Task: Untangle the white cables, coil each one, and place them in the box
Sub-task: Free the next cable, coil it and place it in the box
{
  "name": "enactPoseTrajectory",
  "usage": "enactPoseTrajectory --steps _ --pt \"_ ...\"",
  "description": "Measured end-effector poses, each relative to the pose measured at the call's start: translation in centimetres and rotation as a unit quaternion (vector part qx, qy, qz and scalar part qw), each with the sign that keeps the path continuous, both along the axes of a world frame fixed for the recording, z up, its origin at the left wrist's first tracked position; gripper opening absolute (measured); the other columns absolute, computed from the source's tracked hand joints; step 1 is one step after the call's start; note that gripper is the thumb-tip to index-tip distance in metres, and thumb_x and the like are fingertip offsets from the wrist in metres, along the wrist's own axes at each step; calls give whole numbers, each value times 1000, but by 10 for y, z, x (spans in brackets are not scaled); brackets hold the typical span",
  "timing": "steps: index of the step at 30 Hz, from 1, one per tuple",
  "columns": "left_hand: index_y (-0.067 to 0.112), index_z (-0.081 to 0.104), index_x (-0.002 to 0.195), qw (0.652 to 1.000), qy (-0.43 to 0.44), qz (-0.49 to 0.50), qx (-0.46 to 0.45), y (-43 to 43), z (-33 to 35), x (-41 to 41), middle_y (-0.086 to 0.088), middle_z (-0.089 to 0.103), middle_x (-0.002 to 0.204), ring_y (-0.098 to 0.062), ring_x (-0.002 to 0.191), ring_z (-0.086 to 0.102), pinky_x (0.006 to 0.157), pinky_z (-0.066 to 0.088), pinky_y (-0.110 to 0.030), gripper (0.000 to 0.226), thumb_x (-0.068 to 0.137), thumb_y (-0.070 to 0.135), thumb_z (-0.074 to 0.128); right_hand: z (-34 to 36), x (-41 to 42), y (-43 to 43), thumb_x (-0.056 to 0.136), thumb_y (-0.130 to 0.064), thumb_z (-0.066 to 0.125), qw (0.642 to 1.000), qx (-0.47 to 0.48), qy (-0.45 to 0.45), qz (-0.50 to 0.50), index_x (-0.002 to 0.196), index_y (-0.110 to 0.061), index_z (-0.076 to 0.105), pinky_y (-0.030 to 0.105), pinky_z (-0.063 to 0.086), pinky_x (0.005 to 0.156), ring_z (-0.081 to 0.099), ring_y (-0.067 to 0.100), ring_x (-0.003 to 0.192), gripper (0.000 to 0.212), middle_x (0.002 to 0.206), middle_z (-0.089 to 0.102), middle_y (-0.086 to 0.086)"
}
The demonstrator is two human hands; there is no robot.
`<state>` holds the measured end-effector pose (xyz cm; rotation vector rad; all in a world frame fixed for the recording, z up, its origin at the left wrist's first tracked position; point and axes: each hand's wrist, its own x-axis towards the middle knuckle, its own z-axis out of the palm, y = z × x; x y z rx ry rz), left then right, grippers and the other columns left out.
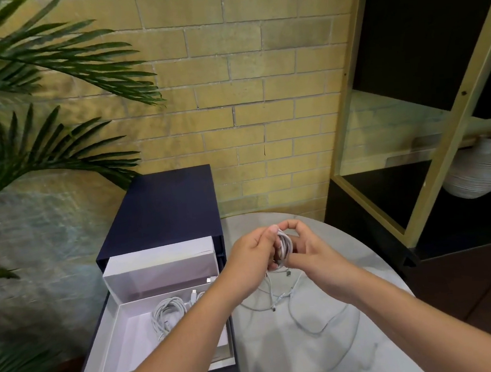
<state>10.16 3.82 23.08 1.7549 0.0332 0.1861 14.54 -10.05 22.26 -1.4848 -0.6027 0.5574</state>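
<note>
The left hand and right hand each have the grip closed on the coil, above the bench, near the box. It looks light, soft and springy. I think it is best pinched across all loops, or it opens.

A coiled cable lies in the box, left of loose cables.

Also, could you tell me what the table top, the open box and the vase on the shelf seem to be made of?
Table top: looks like pale marble or a marble-look laminate, with grey veining and a soft sheen.
Box: seemingly matt white card, thin straight walls, navy outer shell.
Vase: probably matt white ceramic, finely ribbed.
</note>
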Motion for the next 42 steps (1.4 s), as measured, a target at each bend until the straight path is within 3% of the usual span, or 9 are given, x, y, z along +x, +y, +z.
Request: enactPoseTrajectory --steps 6,11,15,19,24,29,33,38,42 --pt "10 53 77 997 34 -5 -68 1 -7 4 7 49 51 -10 50 48 53 43 -21 35 102 29 40 2 -1 -2 88 10 53 998 -32 -50 3 126 -17 39 32 53 87 63 22 90 48 106 61 22" --pt "12 51 74 995 46 -7 -93 1 -9 5 -14 50 65 -11 47 49 48 41 -17 36 102 31 39 0 4 -3 85 7 62 995 -49 -86 -18 123 -24 43 40 56 86 66 31 93 52 116 49 13" --pt "13 51 74 993 52 7 -101 1 -12 7 -17 45 72 -14 49 47 48 40 -17 36 102 34 40 -4 5 -1 81 2 69 986 -69 -132 -68 112 -34 40 33 56 79 66 30 90 56 116 45 7" --pt "12 50 75 991 38 39 -123 2 -10 9 -10 34 61 -17 52 39 48 38 -17 36 103 32 38 -12 -1 6 76 -12 78 907 -120 -344 -212 93 -29 47 15 44 82 51 3 94 38 103 41 -11" --pt "10 48 76 990 3 54 -131 -2 -6 9 4 36 50 -7 41 37 52 38 -22 36 104 28 35 -24 -3 11 83 -12 70 833 -158 -479 -226 92 -20 67 9 38 78 43 7 99 12 105 39 -7" --pt "13 49 75 994 -5 58 -87 -3 -11 5 7 35 52 -6 45 37 51 38 -18 34 103 28 36 -27 -11 13 89 -21 64 868 -179 -409 -219 92 -18 70 11 38 80 42 6 101 7 104 40 -7" --pt "16 52 71 995 -31 87 37 -1 -17 7 7 46 57 -7 53 45 57 44 -21 36 102 30 40 -26 -13 15 89 -18 64 902 -154 -330 -232 88 -17 70 13 42 76 46 8 96 5 99 40 -6" --pt "19 45 67 962 -91 101 237 9 -20 6 3 48 61 -9 58 41 58 33 -27 37 102 30 39 -5 -9 11 95 -21 51 975 -84 -42 -202 76 -15 62 19 42 76 52 9 82 23 90 53 1" --pt "19 41 65 956 -110 102 254 8 -20 5 3 48 60 -11 56 41 57 33 -30 38 101 31 40 4 -9 7 99 -18 41 987 -54 70 -135 82 -8 55 27 50 74 50 13 64 24 61 53 -2"
